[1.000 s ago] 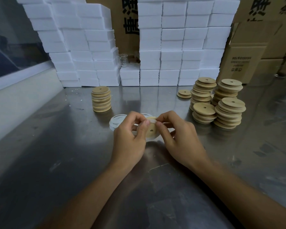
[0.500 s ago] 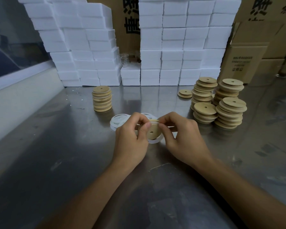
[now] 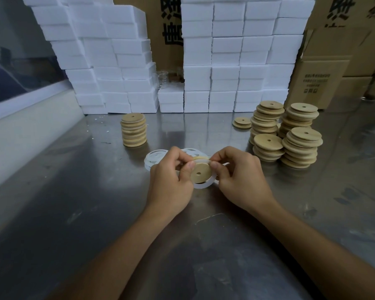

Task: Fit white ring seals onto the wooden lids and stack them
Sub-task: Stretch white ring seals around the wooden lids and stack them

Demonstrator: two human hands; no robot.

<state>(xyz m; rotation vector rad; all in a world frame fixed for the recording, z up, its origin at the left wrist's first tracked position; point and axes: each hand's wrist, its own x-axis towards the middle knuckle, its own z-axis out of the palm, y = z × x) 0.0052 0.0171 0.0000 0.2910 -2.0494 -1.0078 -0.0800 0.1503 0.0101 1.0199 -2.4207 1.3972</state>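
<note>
A round wooden lid [image 3: 200, 173] with a small centre hole is held upright above the table, facing me. My left hand [image 3: 171, 180] pinches its left edge and my right hand [image 3: 240, 178] pinches its top right. A white ring seal [image 3: 206, 185] hangs loosely around the lid's lower edge, and both thumbs press it at the top. Behind my hands lies a pile of loose white ring seals [image 3: 154, 158]. A neat stack of lids [image 3: 134, 132] stands at the back left. Several leaning stacks of wooden lids [image 3: 290, 137] stand at the right.
The work surface is a steel table [image 3: 95, 213]. White foam boxes [image 3: 225, 61] are stacked along the back, with cardboard cartons [image 3: 325, 70] at the right. Two loose lids [image 3: 242, 122] lie near the right stacks. A pale wall ledge [image 3: 20, 135] runs along the left.
The lid has turned to face me more fully, and the white ring now shows below its lower edge. Both hands stay in the same place.
</note>
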